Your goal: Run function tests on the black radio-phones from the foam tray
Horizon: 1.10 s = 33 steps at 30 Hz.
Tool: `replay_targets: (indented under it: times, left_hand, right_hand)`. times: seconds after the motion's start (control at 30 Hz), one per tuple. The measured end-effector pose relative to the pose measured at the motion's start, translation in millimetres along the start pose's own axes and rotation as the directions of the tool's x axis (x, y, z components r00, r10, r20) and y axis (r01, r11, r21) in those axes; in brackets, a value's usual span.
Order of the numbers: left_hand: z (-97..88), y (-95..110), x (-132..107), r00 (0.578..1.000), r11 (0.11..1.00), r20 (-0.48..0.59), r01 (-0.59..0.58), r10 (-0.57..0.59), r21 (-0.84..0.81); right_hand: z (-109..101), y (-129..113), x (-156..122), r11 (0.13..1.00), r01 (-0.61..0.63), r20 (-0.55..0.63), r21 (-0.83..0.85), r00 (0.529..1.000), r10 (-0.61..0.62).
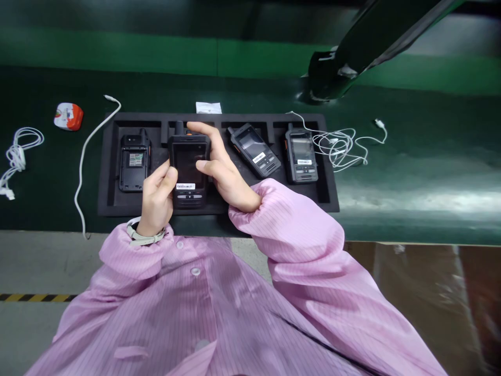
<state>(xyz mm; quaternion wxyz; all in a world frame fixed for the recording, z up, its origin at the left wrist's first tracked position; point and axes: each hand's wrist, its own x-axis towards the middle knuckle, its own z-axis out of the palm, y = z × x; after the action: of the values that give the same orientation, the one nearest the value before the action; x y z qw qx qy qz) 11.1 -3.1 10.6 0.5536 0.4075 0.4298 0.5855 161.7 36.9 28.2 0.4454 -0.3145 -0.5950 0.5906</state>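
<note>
One handheld radio (pixel 190 163) is over the black foam tray (pixel 111 207) — three more inside: two face-up radios (pixel 254 150) (pixel 302 151), one face-down radio (pixel 133 175), bay exposed. Left hand (pixel 156 194): grip pinching the held unit's left edge. Right hand (pixel 225 169): grip round its right side. Green desk (pixel 403 167): two bundled cables (pixel 16 156) (pixel 334 141), one loose cable (pixel 80 167), one orange-white box (pixel 70 116) — plus one white packet (pixel 209 107).

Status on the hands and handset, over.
Left hand, right hand both on handset. Screen dark. White cable over right rim of black tray, clear of hands.
</note>
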Motion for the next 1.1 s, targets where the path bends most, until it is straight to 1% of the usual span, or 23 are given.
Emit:
replay_targets:
  times: [0.1, 0.27, 0.47, 0.67, 0.97, 1.1]
  left_hand:
    - [-0.4, -0.5, 0.3, 1.0, 1.0, 0.004, 0.0, 0.0, -0.009]
    - [-1.5, -1.9, 0.7, 1.0, 1.0, 0.004, 0.006, -0.006, 0.026]
    - [-1.7, -3.7, 1.7, 0.998, 0.997, 0.003, -0.063, 0.063, 0.049]
    - [-2.3, -3.5, 1.5, 0.998, 0.998, 0.022, -0.061, 0.061, 0.015]
    - [-1.6, -2.5, 1.3, 0.997, 0.998, 0.037, -0.063, 0.063, -0.011]
    - [-1.7, -1.9, 1.3, 0.997, 0.998, 0.046, -0.056, 0.058, -0.034]
  right_hand:
    - [-0.4, 0.3, 0.1, 1.0, -0.012, 0.004, 0.014, 1.0, 0.012]
    - [0.8, 0.6, 0.1, 0.999, -0.028, -0.008, -0.027, 1.0, 0.028]
    - [3.9, 4.0, -0.5, 0.999, 0.018, -0.012, -0.047, 1.0, -0.019]
    - [0.3, 0.5, -0.2, 0.999, 0.005, 0.003, 0.049, 1.0, -0.005]
    - [-0.5, -3.5, -0.3, 0.997, -0.002, 0.009, 0.075, 1.0, 0.001]
    - [0.0, -2.4, -0.6, 0.998, -0.002, -0.012, 0.064, 1.0, 0.002]
